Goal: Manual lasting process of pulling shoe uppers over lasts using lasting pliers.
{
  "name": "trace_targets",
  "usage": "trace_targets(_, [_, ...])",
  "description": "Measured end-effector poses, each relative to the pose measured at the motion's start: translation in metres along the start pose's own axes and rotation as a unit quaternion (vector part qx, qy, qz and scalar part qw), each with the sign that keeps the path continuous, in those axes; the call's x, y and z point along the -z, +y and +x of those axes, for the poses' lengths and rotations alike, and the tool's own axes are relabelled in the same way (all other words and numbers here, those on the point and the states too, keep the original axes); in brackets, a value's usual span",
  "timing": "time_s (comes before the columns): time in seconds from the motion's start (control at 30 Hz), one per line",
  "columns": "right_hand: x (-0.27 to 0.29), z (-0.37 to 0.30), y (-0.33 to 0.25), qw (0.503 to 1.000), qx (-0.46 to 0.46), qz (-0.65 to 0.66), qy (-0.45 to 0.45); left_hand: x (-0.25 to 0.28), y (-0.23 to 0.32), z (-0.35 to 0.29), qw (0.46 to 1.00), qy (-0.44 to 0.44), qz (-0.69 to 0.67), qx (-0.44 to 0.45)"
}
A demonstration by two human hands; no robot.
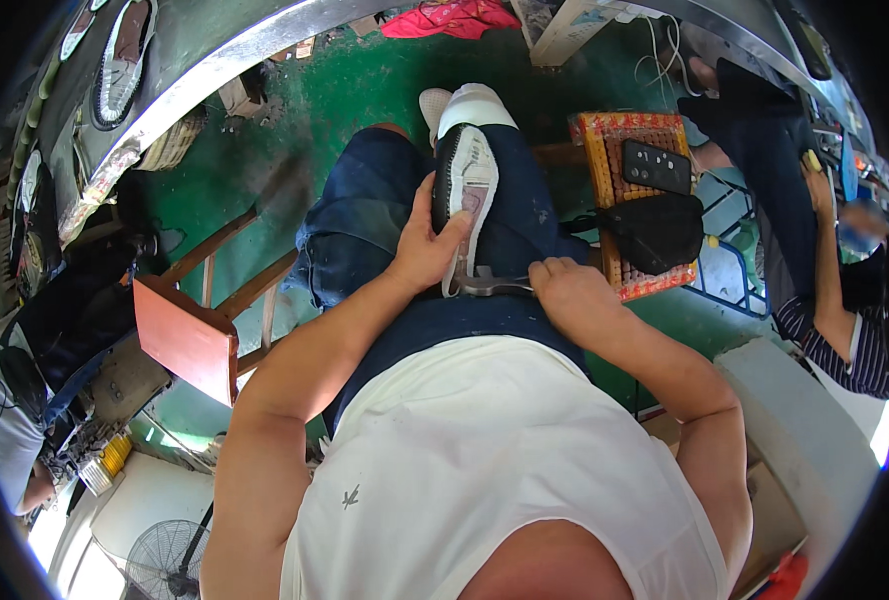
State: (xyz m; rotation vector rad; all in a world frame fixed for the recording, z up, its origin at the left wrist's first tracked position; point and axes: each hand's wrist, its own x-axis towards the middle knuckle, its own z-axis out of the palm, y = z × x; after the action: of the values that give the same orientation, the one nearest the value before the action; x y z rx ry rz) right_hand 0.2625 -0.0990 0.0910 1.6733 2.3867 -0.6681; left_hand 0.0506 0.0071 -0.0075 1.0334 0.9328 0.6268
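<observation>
An unfinished shoe (477, 180) lies bottom up along my thighs, its dark outside showing at the left edge. A pale, pleated margin is folded inward around its brownish-pink underside. My left hand (433, 238) is closed round its left side, with the thumb pressed on the underside. Closed too, my right hand (575, 295) grips a grey metal hand tool (497, 286) whose head reaches the near end of the shoe. Whether this tool is a hammer or pincers I cannot tell.
On my right, a beaded seat (605, 165) carries a black phone-like device (657, 167) and a black pouch (655, 232). A wooden chair (190, 330) stands left. Another shoe (123, 65) lies on the curved-edged bench (215, 75). A co-worker's arm (827, 250) shows far right, a fan (168, 560) lower left.
</observation>
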Motion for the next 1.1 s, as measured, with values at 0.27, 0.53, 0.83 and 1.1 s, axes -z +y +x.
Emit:
trace_targets(0.27, [-0.005,0.007,-0.003,1.0,0.014,0.01,-0.006,-0.001,0.002,-0.002,0.999,-0.028,0.02,0.019])
trace_targets(0.53, [0.005,-0.004,0.032,0.979,-0.031,0.146,-0.139,0.042,-0.01,-0.034,0.965,-0.205,0.144,0.078])
trace_targets(0.83, [0.007,0.034,0.0,0.974,-0.073,0.194,-0.087,0.031,0.03,-0.028,0.935,-0.203,0.269,0.11])
trace_targets(1.1, [-0.042,0.022,0.042,0.827,-0.166,0.536,0.033,0.067,0.068,-0.038,0.952,-0.125,-0.248,0.13])
